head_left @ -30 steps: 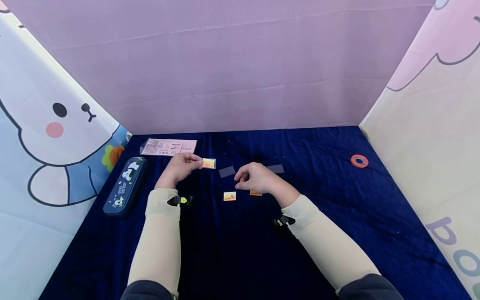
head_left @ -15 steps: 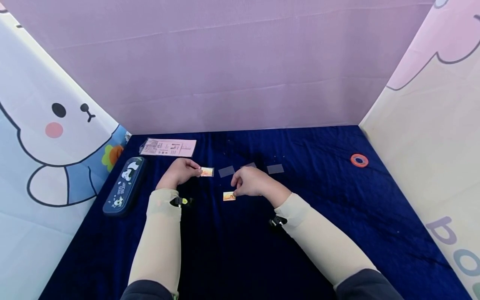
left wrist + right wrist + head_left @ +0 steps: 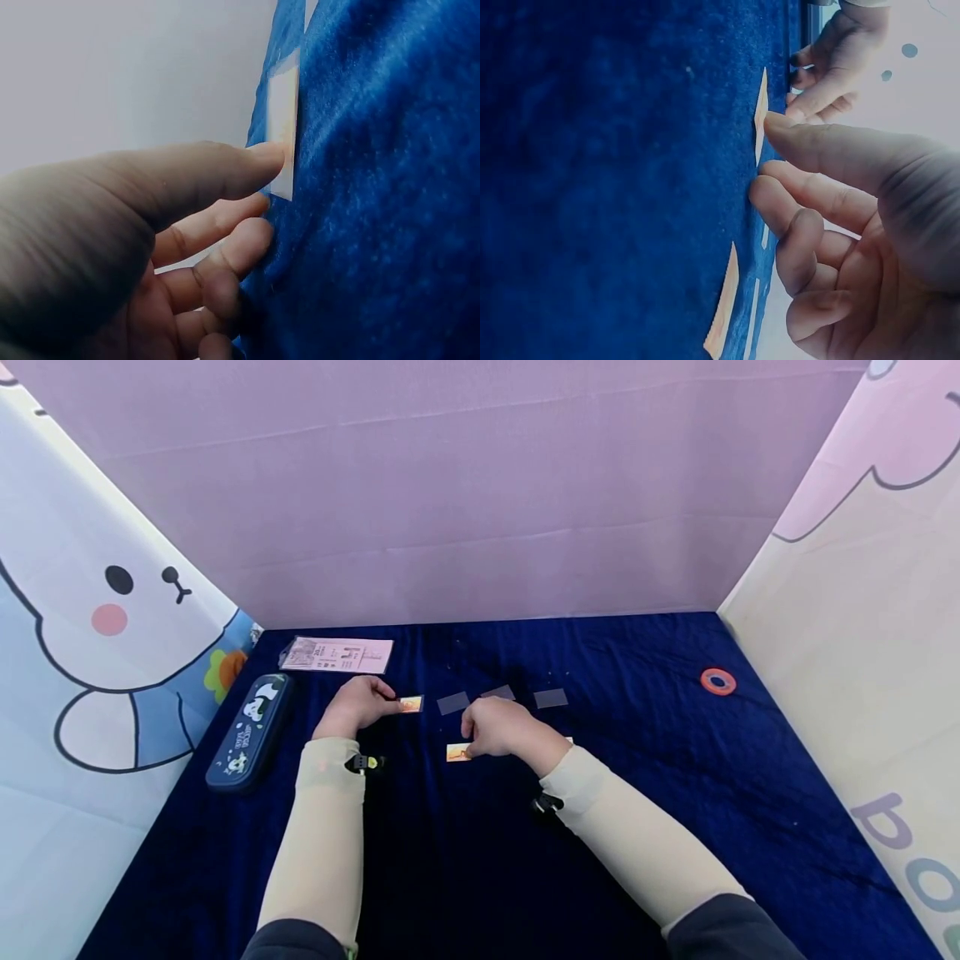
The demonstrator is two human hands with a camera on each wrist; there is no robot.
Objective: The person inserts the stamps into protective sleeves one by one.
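My left hand (image 3: 358,703) holds a small orange-and-yellow postage stamp in a clear sleeve (image 3: 411,704), low at the cloth. In the left wrist view the thumb lies across the sleeved stamp (image 3: 283,112), with the fingers curled below it. My right hand (image 3: 501,727) pinches the right edge of a second, bare stamp (image 3: 457,752). Its thumb tip overlaps this stamp (image 3: 761,112) in the right wrist view. Another stamp (image 3: 724,307) with a toothed edge lies nearer that camera; the right hand mostly hides it from the head view.
Three clear sleeves lie in a row behind the hands: a left one (image 3: 453,703), a middle one (image 3: 498,692) and a right one (image 3: 551,697). A pink printed packet (image 3: 337,655) and a blue panda case (image 3: 250,732) are at left, an orange-red tape roll (image 3: 718,682) at far right.
The left hand has lowered the sleeved stamp toward me and slightly left. My right hand has moved down and left to the bare stamp's edge, uncovering the middle and right sleeves.
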